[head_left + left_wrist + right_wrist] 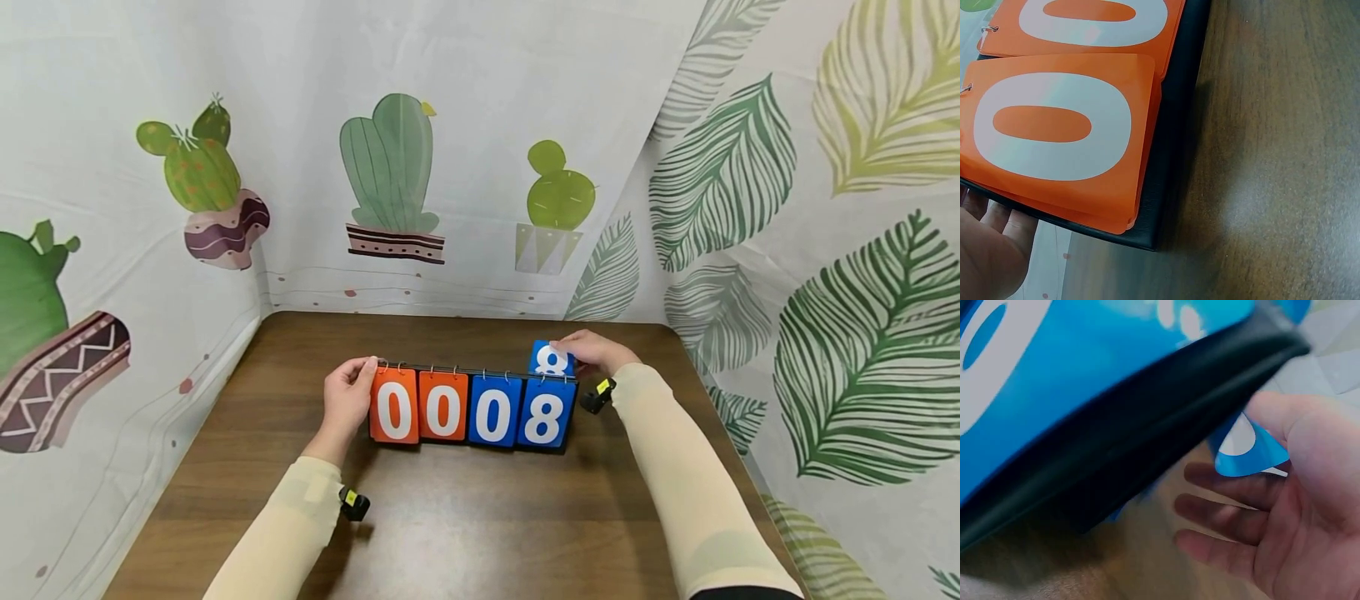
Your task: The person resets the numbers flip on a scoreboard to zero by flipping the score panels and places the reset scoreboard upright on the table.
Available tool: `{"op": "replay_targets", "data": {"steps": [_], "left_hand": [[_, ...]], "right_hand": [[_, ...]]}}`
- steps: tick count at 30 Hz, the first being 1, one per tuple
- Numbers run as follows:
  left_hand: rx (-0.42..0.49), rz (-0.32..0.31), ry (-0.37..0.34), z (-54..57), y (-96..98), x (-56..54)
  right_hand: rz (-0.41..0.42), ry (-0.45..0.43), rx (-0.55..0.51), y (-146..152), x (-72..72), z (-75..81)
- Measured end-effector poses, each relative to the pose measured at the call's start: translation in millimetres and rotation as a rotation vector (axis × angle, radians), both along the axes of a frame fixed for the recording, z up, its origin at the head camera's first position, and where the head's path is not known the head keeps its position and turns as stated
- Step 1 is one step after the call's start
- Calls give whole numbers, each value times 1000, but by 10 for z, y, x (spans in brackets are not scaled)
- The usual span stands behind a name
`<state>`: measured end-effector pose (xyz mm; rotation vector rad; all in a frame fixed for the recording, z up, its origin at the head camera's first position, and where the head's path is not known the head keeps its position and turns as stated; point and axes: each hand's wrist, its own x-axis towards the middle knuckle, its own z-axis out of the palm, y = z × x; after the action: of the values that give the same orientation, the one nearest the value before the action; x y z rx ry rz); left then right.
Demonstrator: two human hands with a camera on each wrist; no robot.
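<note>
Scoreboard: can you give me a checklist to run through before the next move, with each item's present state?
1. Left hand holds the scoreboard: ok, gripping its left end.
2. Right hand has the raised card: ok, pinching it at the right end.
3. Raised card lies flat: not ok, it stands above the top edge.
4. Front cards readable: ok, they show 0, 0, 0, 8.
5. Rings fully closed: cannot tell, too small.
6. Only one card pinched: cannot tell, the right hand covers part of it.
</note>
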<state>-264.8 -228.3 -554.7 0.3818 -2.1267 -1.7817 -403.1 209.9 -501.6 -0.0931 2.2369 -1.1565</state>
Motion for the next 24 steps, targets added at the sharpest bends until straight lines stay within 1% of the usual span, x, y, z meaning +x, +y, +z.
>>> {"op": "replay_targets", "data": {"steps": [3,6,9,12,14,19,24], "left_hand": [[6,-2,3,0,-1,-2],[-6,-1,-1,-15,-6,-6],[-13,3,-1,-29,-11,-10],[-14,6,-4,-26,-7,-9],[-16,6,-6,-17,-2,-3],[-29,-1,-8,-11,5,6],[-30,9,2,-29,1,1]], "right_hand": [[-29,-16,-53,7,-35,42],[-84,-30,-133,25,-96,85],[-124,-47,-233,34,-141,171],[-142,-65,-324,47,-184,273],[-144,-73,-364,57,-203,358],[-123,-60,-389,81,-230,586],[-76,-51,-423,59,-211,797]]}}
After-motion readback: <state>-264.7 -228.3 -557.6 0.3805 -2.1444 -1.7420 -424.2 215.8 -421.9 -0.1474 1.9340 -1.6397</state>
